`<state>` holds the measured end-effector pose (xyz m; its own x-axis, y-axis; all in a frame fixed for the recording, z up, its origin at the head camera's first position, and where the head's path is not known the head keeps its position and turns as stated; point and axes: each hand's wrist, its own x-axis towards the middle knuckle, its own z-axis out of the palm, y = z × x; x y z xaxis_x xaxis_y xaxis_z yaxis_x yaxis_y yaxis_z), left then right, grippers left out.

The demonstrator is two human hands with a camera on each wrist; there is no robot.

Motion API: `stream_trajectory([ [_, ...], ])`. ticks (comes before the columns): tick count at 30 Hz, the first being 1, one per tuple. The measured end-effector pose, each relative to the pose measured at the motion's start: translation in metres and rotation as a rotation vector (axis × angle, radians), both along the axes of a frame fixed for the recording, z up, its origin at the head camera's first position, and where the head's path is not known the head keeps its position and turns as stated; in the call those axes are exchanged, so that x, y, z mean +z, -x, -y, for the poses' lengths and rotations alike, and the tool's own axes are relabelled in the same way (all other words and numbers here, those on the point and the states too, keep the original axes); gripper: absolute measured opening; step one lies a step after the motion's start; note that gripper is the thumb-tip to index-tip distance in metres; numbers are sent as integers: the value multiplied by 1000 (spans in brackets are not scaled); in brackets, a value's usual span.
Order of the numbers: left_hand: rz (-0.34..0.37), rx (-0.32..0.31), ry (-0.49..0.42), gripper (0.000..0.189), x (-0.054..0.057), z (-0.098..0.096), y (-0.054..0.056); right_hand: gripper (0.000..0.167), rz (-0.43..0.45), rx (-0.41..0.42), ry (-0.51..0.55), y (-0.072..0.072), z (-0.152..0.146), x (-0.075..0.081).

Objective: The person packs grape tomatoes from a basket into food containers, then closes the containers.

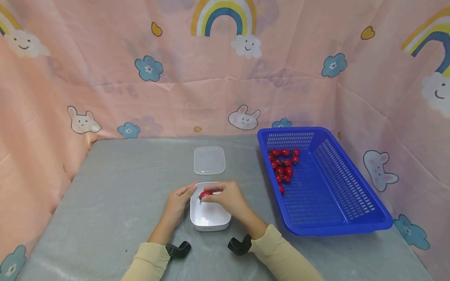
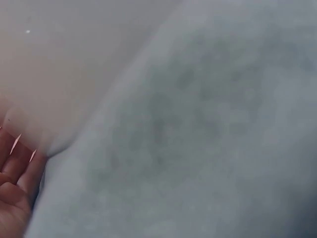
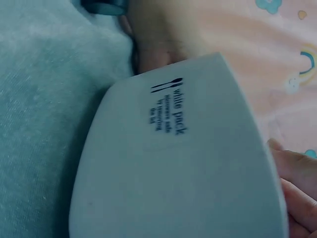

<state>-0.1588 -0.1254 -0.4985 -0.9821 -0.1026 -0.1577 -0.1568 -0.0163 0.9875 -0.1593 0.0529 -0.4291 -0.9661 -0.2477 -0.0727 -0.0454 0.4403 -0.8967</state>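
Note:
A white plastic container [image 1: 210, 218], rounded square in shape, stands on the table between my hands; its printed side [image 3: 178, 163] fills much of the right wrist view. My left hand [image 1: 177, 203] holds it at the far left corner, thumb near the rim and fingers along the outer wall. In the left wrist view, those fingers [image 2: 25, 168] lie at the container's edge, mostly cropped. Over the container's inside, my right hand [image 1: 230, 198] pinches a red cherry tomato [image 1: 204, 194] with a green stem between thumb and fingers. Right-hand fingers [image 3: 299, 183] also show in the right wrist view.
Behind the container lies a clear square lid [image 1: 209, 160]. A large blue basket [image 1: 337, 229] stands to the right, with several cherry tomatoes [image 1: 286, 171] gathered along its left side. A patterned pink cloth [image 1: 197, 93] hangs behind the grey table [image 1: 123, 187].

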Motion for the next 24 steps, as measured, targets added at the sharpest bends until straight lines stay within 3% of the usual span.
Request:
stream_trajectory([
  [12,-10,7,7,36,-1,0,-1,26,-182,61,-132,-5,16,-7],
  [24,-11,8,-5,37,0,0,0,23,-245,115,-225,-3,21,-8],
])
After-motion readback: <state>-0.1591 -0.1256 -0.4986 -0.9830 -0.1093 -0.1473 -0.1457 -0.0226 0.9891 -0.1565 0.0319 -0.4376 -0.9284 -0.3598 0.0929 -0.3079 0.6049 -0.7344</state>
